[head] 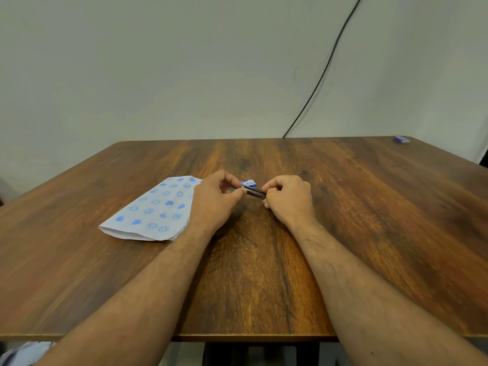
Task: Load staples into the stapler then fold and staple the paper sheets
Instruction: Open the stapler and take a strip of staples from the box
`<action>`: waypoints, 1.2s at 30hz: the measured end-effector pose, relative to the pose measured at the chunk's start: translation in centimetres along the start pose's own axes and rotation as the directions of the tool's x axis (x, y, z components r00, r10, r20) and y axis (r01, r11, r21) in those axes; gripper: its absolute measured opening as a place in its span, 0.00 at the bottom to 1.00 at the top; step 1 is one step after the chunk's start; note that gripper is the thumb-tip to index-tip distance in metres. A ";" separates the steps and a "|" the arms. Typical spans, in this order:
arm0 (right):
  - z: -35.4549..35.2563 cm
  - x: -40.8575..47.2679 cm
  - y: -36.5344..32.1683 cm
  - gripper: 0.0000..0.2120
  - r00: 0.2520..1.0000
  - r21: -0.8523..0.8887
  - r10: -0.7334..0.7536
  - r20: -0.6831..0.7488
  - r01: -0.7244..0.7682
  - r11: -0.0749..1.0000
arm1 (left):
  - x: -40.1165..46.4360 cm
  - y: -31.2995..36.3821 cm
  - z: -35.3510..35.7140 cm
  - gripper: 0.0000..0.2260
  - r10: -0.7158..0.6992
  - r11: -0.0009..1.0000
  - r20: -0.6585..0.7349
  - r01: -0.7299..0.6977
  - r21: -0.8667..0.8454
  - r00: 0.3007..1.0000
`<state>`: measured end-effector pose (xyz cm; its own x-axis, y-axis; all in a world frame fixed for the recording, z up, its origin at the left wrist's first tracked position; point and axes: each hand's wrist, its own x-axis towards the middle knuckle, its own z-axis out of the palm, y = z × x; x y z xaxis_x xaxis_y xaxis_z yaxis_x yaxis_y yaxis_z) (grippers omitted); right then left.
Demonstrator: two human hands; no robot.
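Stapler (255, 192) sits pinched between both hands above the middle of the wooden table (369, 207), a small dark metal thing lying crosswise. The left hand (215, 200) grips its end at nine o'clock with curled fingers; the right hand (289, 198) clasps the end at three o'clock. Just behind it, at twelve o'clock, a little blue-and-white box (249, 183) peeks out. Folded paper (151, 210) printed with blue smileys lies at nine o'clock, partly under the left wrist. Another blue box (402, 139) rests at the far corner, two o'clock.
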<state>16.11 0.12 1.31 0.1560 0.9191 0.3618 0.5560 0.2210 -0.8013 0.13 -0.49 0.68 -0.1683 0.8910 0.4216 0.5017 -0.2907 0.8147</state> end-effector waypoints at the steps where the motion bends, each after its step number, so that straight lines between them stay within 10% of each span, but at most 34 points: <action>1: 0.0 0.0 0.0 0.13 1.000 -0.001 -0.004 0.010 0.004 1.000 | 0.1 -0.1 0.0 0.07 -0.004 1.000 -0.007 0.004 -0.010 1.000; 23: -0.4 -0.5 0.1 0.31 0.943 0.119 -0.236 0.236 0.213 0.970 | 0.2 -0.1 -0.5 0.12 -0.012 0.972 -0.060 -0.003 -0.237 0.998; 36: -0.4 -0.1 0.2 0.24 0.921 -0.050 -0.290 0.261 0.313 0.949 | 0.4 -0.3 -0.4 0.14 -0.027 0.968 -0.071 0.008 -0.249 0.997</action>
<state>16.53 -0.06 1.36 -0.2308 0.8675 0.4406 0.6172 0.4806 -0.6230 -0.43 -0.18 0.76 -0.2415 0.8714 0.4270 0.2733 -0.3612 0.8915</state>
